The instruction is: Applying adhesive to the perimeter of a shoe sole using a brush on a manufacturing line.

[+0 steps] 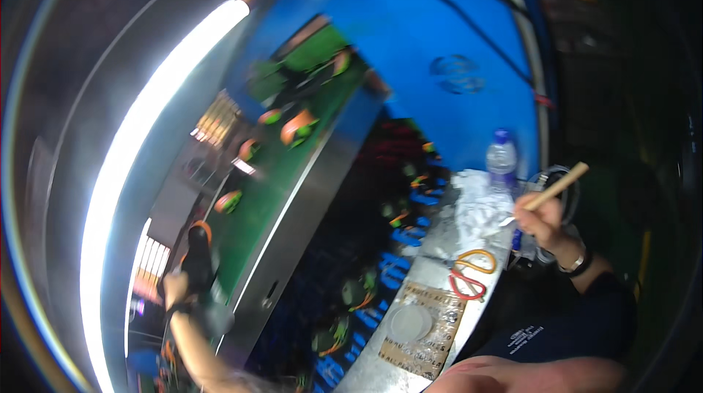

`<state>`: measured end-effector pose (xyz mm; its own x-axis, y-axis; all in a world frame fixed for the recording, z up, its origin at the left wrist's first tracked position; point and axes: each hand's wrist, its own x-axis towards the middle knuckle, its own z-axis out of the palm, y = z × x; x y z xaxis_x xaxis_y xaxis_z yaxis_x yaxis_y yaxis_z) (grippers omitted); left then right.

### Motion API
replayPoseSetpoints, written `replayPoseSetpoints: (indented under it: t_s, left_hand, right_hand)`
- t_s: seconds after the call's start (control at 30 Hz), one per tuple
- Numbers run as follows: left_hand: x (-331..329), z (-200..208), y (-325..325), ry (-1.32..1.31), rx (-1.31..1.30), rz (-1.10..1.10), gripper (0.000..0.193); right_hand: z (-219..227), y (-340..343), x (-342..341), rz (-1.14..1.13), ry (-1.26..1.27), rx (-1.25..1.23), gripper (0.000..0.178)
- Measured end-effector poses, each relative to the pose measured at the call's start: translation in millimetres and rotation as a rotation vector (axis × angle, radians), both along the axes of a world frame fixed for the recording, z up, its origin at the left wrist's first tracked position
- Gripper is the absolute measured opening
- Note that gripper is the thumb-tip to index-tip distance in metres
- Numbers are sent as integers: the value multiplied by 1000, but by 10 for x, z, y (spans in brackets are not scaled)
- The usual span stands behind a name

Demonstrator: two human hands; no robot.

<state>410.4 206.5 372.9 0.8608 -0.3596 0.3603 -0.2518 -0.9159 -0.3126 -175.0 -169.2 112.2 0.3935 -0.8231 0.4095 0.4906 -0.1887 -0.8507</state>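
My right hand (540, 219) is closed around the pale wooden handle of a slim brush (560, 184). The brush's light tip points down-left over a crumpled white cloth (480, 206). My left arm stretches far to the left. Its hand (174, 287) appears closed on the end of a black shoe (198, 257) with an orange rim, at the near end of a green conveyor belt (282, 195); blur softens the fingers. Below my right hand lie scissors (472, 272) with one yellow and one red handle loop.
A clear bottle (501, 159) with a purple cap stands behind the cloth. Printed brown cardboard (432, 334) carries a round grey lid (410, 322) on the metal ledge. Several orange-and-green shoe pieces (299, 128) lie along the belt. A bright tube light (139, 137) and a blue panel (447, 34) border the belt.
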Motion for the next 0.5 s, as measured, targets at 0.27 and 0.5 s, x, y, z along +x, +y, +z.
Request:
replayPoseSetpoints:
  t_s: [0.27, 0.5]
  left_hand:
    - [-1839, 443, -626, 543, -62, -59, 44]
    - [-2142, 248, -1252, 475, -126, -204, 48]
  right_hand:
    - [61, 81, 142, 250, -19, -16, 9]
    - [-53, 179, 61, 394, -63, -21, 11]
